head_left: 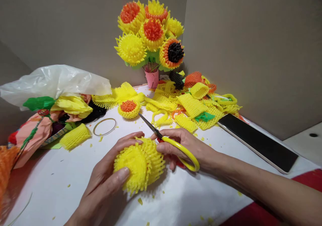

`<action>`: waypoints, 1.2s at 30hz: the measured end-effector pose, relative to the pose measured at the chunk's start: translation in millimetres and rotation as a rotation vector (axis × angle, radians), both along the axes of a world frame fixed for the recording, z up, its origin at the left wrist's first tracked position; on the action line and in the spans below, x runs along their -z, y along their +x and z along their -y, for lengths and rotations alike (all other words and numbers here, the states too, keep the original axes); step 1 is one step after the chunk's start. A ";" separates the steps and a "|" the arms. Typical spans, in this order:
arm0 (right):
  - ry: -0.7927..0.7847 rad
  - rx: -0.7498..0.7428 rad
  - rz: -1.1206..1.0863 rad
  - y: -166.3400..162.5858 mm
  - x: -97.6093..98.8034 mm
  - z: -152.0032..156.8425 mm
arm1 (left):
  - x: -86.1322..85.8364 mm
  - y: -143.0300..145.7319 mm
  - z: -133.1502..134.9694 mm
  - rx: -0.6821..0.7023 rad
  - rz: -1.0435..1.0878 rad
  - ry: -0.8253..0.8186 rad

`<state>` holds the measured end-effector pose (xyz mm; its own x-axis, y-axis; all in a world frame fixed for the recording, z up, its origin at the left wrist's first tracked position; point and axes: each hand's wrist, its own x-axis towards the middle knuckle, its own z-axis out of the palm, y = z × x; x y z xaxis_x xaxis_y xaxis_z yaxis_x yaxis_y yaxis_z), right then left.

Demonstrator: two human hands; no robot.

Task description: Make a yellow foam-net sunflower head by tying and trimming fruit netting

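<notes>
My left hand (pixel 108 175) is wrapped round the left side of a yellow foam-net flower (pixel 141 165), its thumb pressed on the fringed front. Scissors with yellow handles (pixel 184 152) sit in my right hand (pixel 176 143), their dark blades pointing up and away to the left. The fingertips of that hand are close to the flower's right side; whether they touch it I cannot tell. Just beyond the blades lies a smaller yellow flower with an orange centre (pixel 129 107).
A pink pot (pixel 152 78) of foam-net flowers (pixel 153 31) stands at the back. Foam-net pieces (pixel 192 106) are heaped before it. A phone (pixel 259 142) lies right. A bangle (pixel 105 126), a yellow net piece (pixel 75 137), a plastic bag (pixel 55 81) and crepe paper are left.
</notes>
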<state>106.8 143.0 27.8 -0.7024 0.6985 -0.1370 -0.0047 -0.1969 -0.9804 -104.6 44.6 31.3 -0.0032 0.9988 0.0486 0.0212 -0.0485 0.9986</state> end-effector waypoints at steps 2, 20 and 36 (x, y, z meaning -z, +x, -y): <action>-0.036 -0.002 -0.049 -0.7 -1.8 1.7 | 0.0 -2.3 -2.8 0.006 -0.123 0.078; 1.589 0.329 -0.074 6.4 -5.0 2.4 | -3.5 12.1 -11.2 0.131 0.246 -0.146; 1.623 0.082 -0.199 -0.7 1.6 19.5 | 1.8 9.1 -15.2 0.136 0.076 0.063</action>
